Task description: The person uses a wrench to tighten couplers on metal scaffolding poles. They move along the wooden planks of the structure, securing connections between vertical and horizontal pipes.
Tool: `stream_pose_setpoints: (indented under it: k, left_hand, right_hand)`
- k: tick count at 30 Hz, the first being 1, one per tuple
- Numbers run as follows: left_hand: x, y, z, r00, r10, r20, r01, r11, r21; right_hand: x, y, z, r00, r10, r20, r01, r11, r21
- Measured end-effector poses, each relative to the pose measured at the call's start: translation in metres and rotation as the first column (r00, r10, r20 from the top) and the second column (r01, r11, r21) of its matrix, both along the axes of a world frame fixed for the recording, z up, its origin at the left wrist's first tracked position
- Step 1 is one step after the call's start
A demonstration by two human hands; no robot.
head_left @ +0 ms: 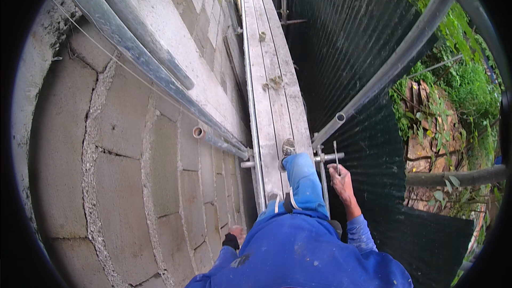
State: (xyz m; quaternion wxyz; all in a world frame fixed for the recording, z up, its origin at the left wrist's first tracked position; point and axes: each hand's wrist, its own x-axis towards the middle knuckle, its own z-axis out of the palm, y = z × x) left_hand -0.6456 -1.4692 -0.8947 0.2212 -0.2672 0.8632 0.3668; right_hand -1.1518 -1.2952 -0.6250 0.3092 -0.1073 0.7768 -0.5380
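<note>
My right hand (342, 182) is closed round a thin grey tool (336, 156), seen nearly edge-on. It is held upright beside a short scaffold tube (332, 157), and its kind cannot be made out. My left hand (238, 233) hangs low beside the block wall (125, 181), with a dark band at the wrist. Its fingers are blurred and partly hidden. Beneath me runs a narrow walkway of planks (269, 64), and one of my shoes (288, 148) is set forward on it.
Scaffold tubes (394, 61) slant up on the right, and more tubes (133, 48) cross the wall on the left. Mortar lumps (276, 81) lie on the planks. Dark corrugated sheeting (341, 37) drops away at the right, with a gap beside the walkway.
</note>
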Motion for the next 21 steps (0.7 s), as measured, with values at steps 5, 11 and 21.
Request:
stream_pose_setpoints:
  k: [5,11,21]
  left_hand:
    - [-0.046,-0.017,0.002,0.959,0.261,0.111,-0.269,0.961,0.063]
    - [-0.177,-0.111,0.041,0.35,0.915,0.202,-0.825,0.199,0.528]
    - [-0.464,-0.294,0.104,0.34,0.933,0.121,-0.775,0.205,0.598]
  right_hand:
    - [-0.036,-0.074,-0.033,0.993,0.109,0.047,-0.107,0.993,-0.044]
    - [-0.145,-0.192,-0.033,0.976,0.078,0.203,-0.043,0.984,-0.173]
    - [-0.392,-0.293,-0.024,0.955,-0.127,0.267,0.169,0.976,-0.14]
